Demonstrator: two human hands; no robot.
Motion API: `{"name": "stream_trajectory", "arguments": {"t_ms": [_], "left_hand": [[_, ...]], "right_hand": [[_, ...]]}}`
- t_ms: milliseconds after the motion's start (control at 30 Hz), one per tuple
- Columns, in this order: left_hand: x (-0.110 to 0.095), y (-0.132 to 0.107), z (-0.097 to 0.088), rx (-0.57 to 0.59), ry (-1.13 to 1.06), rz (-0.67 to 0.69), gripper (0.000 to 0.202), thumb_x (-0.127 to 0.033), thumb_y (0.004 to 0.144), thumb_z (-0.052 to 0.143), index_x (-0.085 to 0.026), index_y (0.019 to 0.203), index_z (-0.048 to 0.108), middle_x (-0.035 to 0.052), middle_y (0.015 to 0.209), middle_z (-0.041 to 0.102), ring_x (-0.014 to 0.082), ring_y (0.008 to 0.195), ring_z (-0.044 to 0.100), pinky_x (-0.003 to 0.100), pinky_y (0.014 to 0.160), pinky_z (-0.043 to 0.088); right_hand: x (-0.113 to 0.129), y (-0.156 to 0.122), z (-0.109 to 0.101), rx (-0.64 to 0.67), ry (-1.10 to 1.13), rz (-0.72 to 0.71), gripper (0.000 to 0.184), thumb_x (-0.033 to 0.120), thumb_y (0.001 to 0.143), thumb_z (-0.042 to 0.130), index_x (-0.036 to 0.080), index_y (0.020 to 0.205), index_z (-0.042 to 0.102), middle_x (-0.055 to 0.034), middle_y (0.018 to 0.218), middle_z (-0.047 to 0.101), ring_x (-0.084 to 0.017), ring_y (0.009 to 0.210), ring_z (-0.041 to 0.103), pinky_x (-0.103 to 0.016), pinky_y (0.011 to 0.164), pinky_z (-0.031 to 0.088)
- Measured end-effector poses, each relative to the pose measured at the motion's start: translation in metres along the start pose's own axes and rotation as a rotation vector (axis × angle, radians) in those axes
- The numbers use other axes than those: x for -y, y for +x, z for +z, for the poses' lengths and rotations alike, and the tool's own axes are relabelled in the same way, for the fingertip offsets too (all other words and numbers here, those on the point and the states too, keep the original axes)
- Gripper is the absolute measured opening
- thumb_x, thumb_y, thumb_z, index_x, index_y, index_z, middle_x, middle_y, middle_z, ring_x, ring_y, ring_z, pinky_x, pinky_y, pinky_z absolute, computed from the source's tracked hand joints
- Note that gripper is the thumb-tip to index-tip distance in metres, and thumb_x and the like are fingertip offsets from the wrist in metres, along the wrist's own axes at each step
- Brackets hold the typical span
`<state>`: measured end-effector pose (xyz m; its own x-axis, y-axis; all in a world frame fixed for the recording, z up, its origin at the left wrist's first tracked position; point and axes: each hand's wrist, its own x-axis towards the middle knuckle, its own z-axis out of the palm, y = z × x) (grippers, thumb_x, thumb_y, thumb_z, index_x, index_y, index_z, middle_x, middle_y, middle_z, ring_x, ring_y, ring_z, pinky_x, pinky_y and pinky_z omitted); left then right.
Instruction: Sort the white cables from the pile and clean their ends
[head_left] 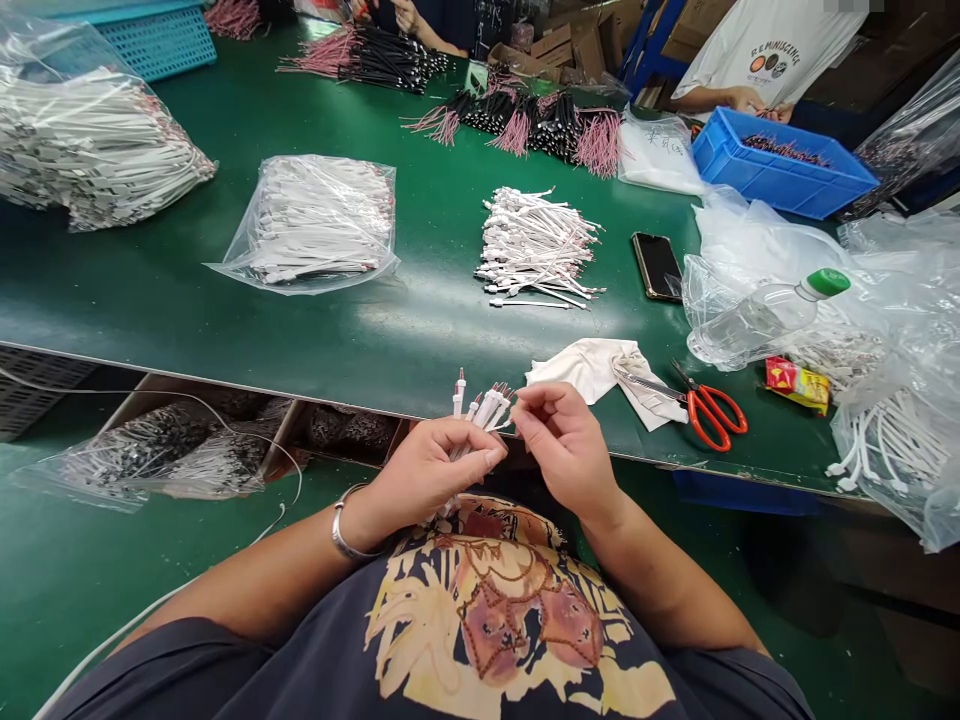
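My left hand (442, 465) is closed around a small bunch of white cables (491, 405), their reddish tips pointing up and away from me. Beside it, my right hand (562, 445) pinches with thumb and forefinger at the tip of one cable on the bunch's right side. Both hands are just over the near edge of the green table (337, 345). Farther back, a loose pile of similar white cables (536, 245) lies on the table. Left of that pile sits a clear bag of white cables (322, 220).
Right of my hands are a white cloth (581, 370), red-handled scissors (712, 415), a phone (658, 266) and a plastic bottle (765, 320). A blue bin (780, 165) and black-and-pink cable bundles (525, 125) stand farther back. Two other people work across the table.
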<state>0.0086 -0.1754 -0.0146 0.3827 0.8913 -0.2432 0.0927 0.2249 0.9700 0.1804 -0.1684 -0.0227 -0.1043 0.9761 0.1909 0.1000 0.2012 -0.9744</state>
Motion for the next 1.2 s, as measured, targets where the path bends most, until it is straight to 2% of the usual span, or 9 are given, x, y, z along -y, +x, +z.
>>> {"name": "stream_trajectory", "arguments": {"t_ms": [133,300,433,567,733,867,967,1100,1200], "left_hand": [[0.002,0.005,-0.001,-0.008,-0.409,-0.161,0.017,-0.032,0.076,0.067,-0.016,0.081,0.071,-0.001,0.058,0.06,0.0058,0.05,0.048,0.018,0.05,0.038],[-0.013,0.011,-0.001,-0.039,-0.693,-0.086,0.033,-0.038,0.082,0.059,-0.016,0.103,0.069,0.0088,0.094,0.069,0.0176,0.085,0.063,0.03,0.077,0.05],[-0.022,0.012,0.002,-0.021,-0.696,-0.024,0.042,-0.044,0.082,0.057,-0.014,0.11,0.067,0.0128,0.117,0.064,0.0249,0.11,0.057,0.036,0.094,0.045],[-0.021,0.01,0.0,0.046,-0.686,-0.035,0.037,-0.041,0.083,0.058,-0.016,0.108,0.069,0.0122,0.12,0.063,0.0268,0.112,0.057,0.037,0.095,0.045],[-0.016,0.001,-0.007,0.227,-0.465,-0.049,0.032,-0.031,0.084,0.059,-0.019,0.113,0.066,0.0113,0.117,0.065,0.0242,0.108,0.061,0.034,0.089,0.05],[-0.016,-0.005,-0.008,0.248,-0.232,-0.045,0.029,-0.027,0.086,0.056,-0.022,0.113,0.066,0.0092,0.109,0.069,0.0199,0.091,0.067,0.028,0.076,0.053],[-0.013,-0.004,-0.005,0.204,-0.157,0.034,0.026,-0.024,0.087,0.053,-0.022,0.106,0.07,0.0079,0.109,0.069,0.0197,0.095,0.066,0.03,0.082,0.052],[-0.006,-0.001,-0.001,0.085,-0.015,0.171,0.022,-0.019,0.085,0.054,-0.022,0.091,0.075,0.0061,0.116,0.066,0.0192,0.11,0.06,0.031,0.098,0.044],[0.0,-0.006,-0.003,0.069,-0.089,0.077,0.021,-0.022,0.082,0.059,-0.021,0.1,0.071,0.0077,0.102,0.07,0.0192,0.097,0.065,0.032,0.086,0.051]], "right_hand": [[0.0,-0.001,0.0,-0.026,0.253,0.254,0.016,0.035,0.087,0.054,0.021,0.093,0.053,0.0022,0.074,0.054,-0.008,0.061,0.054,-0.018,0.048,0.044],[0.0,-0.014,0.005,0.348,0.275,0.422,0.039,0.05,0.081,0.058,0.016,0.099,0.056,-0.004,0.087,0.061,-0.014,0.078,0.059,-0.026,0.066,0.05],[0.0,-0.017,0.012,0.385,0.241,0.391,0.055,0.048,0.074,0.068,0.018,0.116,0.049,-0.0055,0.104,0.06,-0.017,0.089,0.058,-0.03,0.079,0.048],[0.0,-0.018,0.015,0.409,0.19,0.42,0.043,0.047,0.082,0.059,0.019,0.113,0.054,-0.0048,0.102,0.062,-0.018,0.091,0.059,-0.033,0.083,0.047],[-0.003,-0.027,0.015,0.632,0.516,0.654,0.038,0.05,0.082,0.057,0.015,0.096,0.064,-0.0046,0.086,0.067,-0.017,0.081,0.063,-0.035,0.082,0.048],[-0.01,-0.029,0.013,0.842,0.676,0.635,0.044,0.05,0.07,0.07,0.014,0.095,0.067,-0.0065,0.094,0.068,-0.02,0.093,0.063,-0.038,0.094,0.043],[-0.016,-0.029,0.019,0.76,0.782,0.645,0.045,0.049,0.065,0.075,0.013,0.092,0.067,-0.0061,0.089,0.069,-0.018,0.086,0.064,-0.035,0.088,0.046],[-0.018,-0.032,0.031,0.536,0.777,0.835,0.037,0.043,0.064,0.078,0.012,0.079,0.065,-0.0037,0.07,0.067,-0.013,0.062,0.063,-0.029,0.066,0.051],[-0.018,-0.034,0.032,0.495,0.767,0.879,0.036,0.045,0.067,0.075,0.012,0.075,0.062,-0.0028,0.063,0.066,-0.012,0.055,0.061,-0.026,0.057,0.049]]}}
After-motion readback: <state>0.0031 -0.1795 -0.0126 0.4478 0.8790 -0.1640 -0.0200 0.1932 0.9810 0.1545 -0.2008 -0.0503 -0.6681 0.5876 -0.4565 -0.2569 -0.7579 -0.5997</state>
